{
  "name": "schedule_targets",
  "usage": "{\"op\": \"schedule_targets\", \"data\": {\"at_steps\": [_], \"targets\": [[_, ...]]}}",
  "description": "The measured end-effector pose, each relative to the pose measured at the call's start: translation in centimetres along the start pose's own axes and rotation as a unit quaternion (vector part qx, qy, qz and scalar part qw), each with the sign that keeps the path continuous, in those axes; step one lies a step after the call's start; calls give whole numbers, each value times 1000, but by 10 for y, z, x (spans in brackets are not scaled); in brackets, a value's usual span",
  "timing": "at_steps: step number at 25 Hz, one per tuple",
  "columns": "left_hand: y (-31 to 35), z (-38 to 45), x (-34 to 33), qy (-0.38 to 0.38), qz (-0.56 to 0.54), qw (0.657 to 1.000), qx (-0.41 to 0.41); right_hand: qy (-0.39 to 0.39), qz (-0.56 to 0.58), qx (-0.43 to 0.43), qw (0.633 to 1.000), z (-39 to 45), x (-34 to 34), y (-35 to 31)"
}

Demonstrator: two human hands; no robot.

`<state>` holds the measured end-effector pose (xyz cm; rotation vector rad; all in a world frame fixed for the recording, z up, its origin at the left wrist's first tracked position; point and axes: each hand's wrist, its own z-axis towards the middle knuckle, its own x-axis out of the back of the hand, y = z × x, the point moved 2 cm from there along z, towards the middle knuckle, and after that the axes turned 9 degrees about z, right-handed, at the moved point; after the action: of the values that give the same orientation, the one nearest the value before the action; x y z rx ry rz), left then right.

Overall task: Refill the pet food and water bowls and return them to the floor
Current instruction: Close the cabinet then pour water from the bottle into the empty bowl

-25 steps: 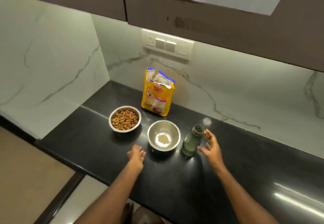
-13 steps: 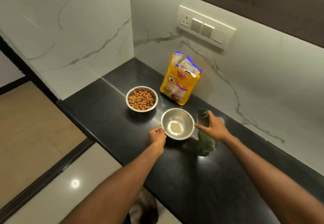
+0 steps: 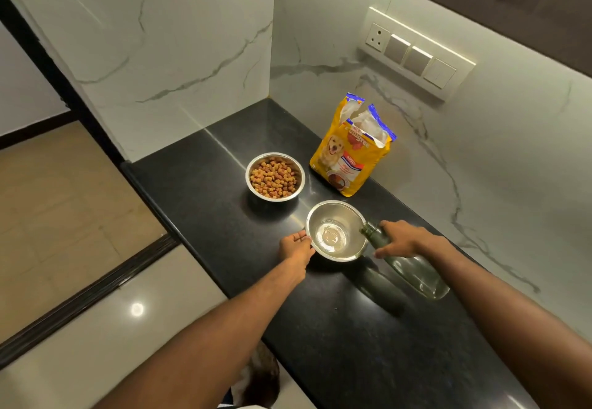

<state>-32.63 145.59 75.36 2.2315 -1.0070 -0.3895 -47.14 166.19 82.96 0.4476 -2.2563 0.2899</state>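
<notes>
A steel water bowl (image 3: 347, 216) sits on the black counter (image 3: 198, 184); a little water shows at its bottom. My left hand (image 3: 296, 243) grips the bowl's near-left rim. My right hand (image 3: 402, 237) holds a green glass bottle (image 3: 413, 272) tipped over, its open mouth resting over the bowl's right rim. A second steel bowl (image 3: 275, 176), filled with brown kibble, stands behind and to the left. An opened yellow dog food bag (image 3: 350, 155) stands upright at the back near the wall.
Marble walls close the counter's left end and back. A switch panel (image 3: 416, 53) is on the back wall. The counter's front edge drops to a glossy tiled floor (image 3: 112, 296) on the left. A small animal (image 3: 262, 376) is partly visible below, by the counter.
My right hand took hold of the bottle, lifted it and tilted it until its mouth came over the bowl. My left hand closed on the bowl's rim. The camera moved nearer and looked further down.
</notes>
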Motion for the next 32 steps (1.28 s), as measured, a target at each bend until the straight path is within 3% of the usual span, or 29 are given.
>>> {"op": "schedule_targets", "data": {"at_steps": [14, 32], "targets": [[-1, 5, 2, -5, -4, 1000, 1, -62, -62, -12, 996, 8, 6, 2], [-2, 12, 5, -35, 18, 999, 8, -35, -201, -31, 978, 1, 25, -23]]}}
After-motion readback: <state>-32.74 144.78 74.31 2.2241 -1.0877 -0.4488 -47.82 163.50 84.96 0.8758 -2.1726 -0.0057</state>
